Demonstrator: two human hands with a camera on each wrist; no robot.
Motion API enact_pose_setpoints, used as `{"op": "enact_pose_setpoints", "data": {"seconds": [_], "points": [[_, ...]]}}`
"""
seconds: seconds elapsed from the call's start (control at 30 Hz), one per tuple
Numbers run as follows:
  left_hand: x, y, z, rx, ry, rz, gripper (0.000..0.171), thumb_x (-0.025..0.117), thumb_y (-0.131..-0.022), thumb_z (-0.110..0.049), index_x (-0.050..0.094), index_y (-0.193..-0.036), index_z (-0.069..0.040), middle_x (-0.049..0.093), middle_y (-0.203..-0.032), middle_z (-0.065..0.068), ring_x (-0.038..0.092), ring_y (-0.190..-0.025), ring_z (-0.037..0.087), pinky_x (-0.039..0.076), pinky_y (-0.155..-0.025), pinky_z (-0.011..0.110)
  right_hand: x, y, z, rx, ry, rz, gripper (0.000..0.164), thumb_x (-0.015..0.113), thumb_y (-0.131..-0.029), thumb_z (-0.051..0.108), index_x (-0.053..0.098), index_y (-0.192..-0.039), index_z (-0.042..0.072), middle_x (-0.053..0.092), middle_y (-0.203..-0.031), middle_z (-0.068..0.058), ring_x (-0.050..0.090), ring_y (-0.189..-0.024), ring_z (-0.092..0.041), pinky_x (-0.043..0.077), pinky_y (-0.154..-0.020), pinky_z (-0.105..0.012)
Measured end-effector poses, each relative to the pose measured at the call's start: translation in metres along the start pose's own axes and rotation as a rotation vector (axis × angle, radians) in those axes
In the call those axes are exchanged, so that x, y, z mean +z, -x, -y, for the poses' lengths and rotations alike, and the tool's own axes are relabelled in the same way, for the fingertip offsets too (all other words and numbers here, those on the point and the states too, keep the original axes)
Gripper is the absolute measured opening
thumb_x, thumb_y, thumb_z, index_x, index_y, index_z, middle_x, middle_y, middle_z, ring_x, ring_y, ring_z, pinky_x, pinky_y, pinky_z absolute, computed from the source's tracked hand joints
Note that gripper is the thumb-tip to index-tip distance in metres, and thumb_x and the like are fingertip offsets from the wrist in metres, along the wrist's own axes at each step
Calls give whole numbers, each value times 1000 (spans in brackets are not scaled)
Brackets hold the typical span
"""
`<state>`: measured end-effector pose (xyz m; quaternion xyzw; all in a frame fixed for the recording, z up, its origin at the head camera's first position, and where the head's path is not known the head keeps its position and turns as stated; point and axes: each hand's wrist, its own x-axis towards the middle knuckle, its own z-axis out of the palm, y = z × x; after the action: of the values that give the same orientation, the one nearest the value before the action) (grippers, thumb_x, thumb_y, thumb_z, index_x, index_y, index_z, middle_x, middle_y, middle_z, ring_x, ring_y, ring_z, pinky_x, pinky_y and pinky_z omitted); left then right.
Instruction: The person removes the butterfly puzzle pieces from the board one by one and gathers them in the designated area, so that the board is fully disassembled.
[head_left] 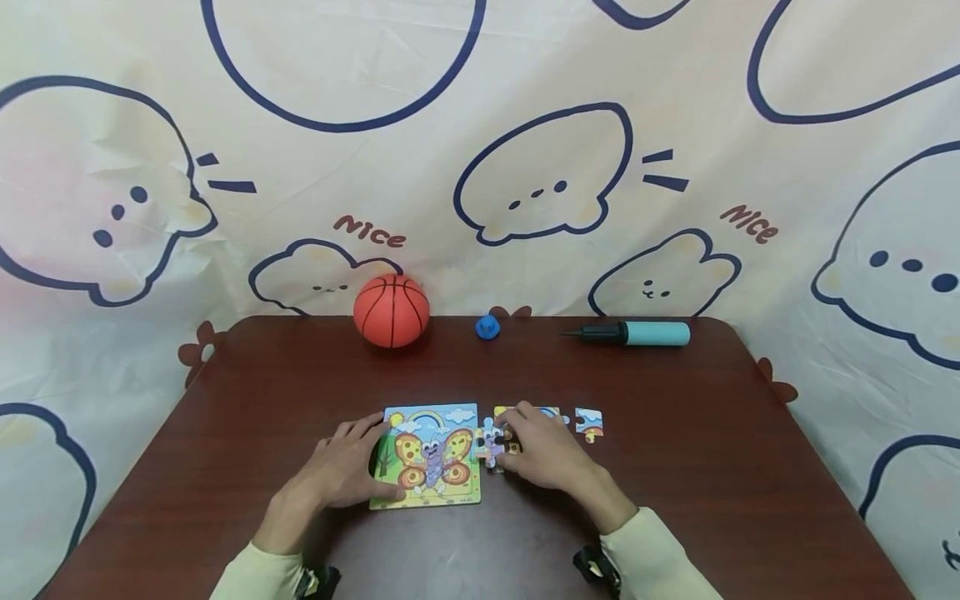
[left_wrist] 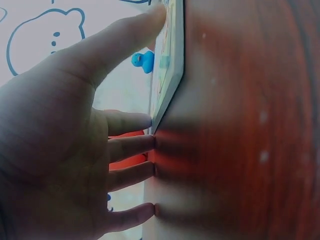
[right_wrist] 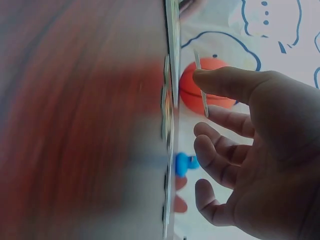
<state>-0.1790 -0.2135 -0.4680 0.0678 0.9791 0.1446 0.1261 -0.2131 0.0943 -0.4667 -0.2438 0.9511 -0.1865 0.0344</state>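
A square butterfly picture board [head_left: 441, 493] lies flat on the table. My left hand [head_left: 345, 462] is at its left side, thumb on the near left corner and the other fingers straight along the edge, touching the tabletop. Between thumb and forefinger, my right hand [head_left: 543, 446] pinches a thin puzzle piece [right_wrist: 204, 97], seen edge-on and raised off the table in the right wrist view. Below and around that hand lie loose pieces, among them a purple puzzle piece [head_left: 490, 440] beside the board. Another sky-blue puzzle piece [head_left: 589, 422] lies farther right. The right hand partly hides several pieces.
Along the back edge of the brown table [head_left: 300, 375] are a red basketball [head_left: 392, 311], a small blue toy [head_left: 487, 327] and a light-blue hand pump [head_left: 657, 334] with a black nozzle. A patterned cloth [head_left: 420, 183] hangs behind.
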Motion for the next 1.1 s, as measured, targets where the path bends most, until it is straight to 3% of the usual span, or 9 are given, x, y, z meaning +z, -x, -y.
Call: {"op": "enact_pose_setpoints", "data": {"seconds": [0.17,0.37,0.53,0.8,1.1], "points": [[1,-2,1,-6,11,-2,112,72,-59,-78,41,-146,-15,36,-154,10,35,-134,36,33,-100,66,-5,13,-16,65,35,-6,46,75,-81,43,61,-122,26,57,-108,7,52,-90,-10,38,-79,-37],[0,-1,0,-5,19,-27,110,68,-64,-79,38,-148,-15,37,-153,13,37,-133,38,33,-99,69,-13,24,-30,122,58,7,46,77,-80,43,62,-120,26,57,-108,6,54,-95,-11,42,-87,-47],[0,1,-6,6,38,-63,106,68,-69,-74,34,-150,-15,34,-153,17,37,-133,42,35,-98,70,-17,31,-41,149,67,20,45,78,-79,42,63,-118,26,55,-101,9,51,-88,-8,36,-77,-38],[1,1,-17,74,5,-93,94,66,-75,-70,40,-147,-16,37,-153,12,34,-138,38,32,-103,67,-20,39,-54,184,77,25,41,78,-78,40,63,-115,28,56,-101,11,52,-90,-7,34,-74,-36],[5,4,-30,154,-19,-80,68,66,-85,-53,49,-141,-19,42,-151,6,35,-141,34,30,-106,66,-22,43,-56,188,69,58,37,79,-79,36,64,-111,26,55,-99,10,52,-88,-8,35,-73,-37]]}}
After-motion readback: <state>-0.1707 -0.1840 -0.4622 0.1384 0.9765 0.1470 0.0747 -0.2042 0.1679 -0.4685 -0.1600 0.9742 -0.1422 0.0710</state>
